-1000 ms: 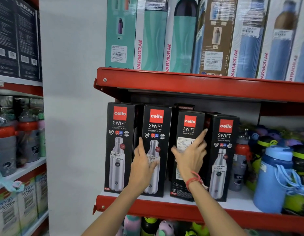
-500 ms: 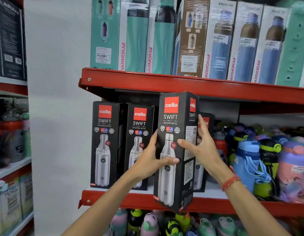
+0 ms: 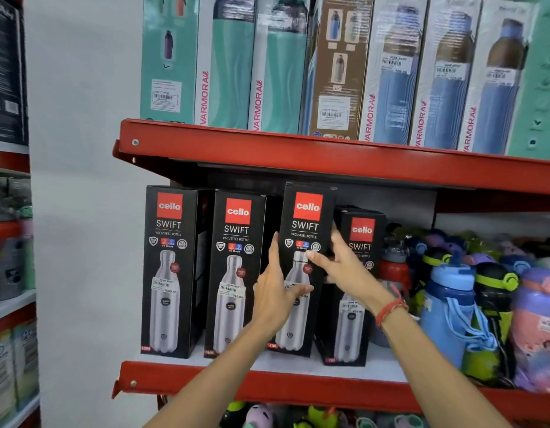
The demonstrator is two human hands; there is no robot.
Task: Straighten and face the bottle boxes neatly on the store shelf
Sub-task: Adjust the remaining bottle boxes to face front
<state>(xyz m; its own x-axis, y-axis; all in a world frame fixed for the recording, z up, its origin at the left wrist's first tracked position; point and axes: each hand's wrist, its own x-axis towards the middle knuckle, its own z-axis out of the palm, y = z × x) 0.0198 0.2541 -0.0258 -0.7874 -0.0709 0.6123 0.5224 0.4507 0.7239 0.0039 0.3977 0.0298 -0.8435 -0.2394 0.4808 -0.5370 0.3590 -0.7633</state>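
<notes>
Where the red shelf (image 3: 267,384) meets the white wall at its left end, four black Cello Swift boxes stand in a row along the front edge. The first box (image 3: 170,270) sits at the left corner, the second box (image 3: 235,273) just beside it, both facing forward. The third box (image 3: 306,217) stands upright with its front outward, its top close under the upper shelf (image 3: 298,156). The fourth box (image 3: 357,304) is to its right, shorter, and partly covered by the right forearm.

To the right of the boxes, loose bottles crowd the shelf: a red-capped bottle (image 3: 394,267) touches or nearly touches the fourth box, and a blue bottle (image 3: 449,307) stands nearer the front edge. Tall Varmora boxes (image 3: 277,66) line the upper shelf.

The left hand (image 3: 275,299) reaches up, fingers along the third box's left side and thumb across its front. The right hand (image 3: 344,268) clasps the box's right edge, thumb on the front and fingers behind, a red thread band (image 3: 391,310) at the wrist. Both hands grip the third box between them.

Whether its base rests fully on the shelf is hidden by the left arm. Price labels are too blurred to read.
</notes>
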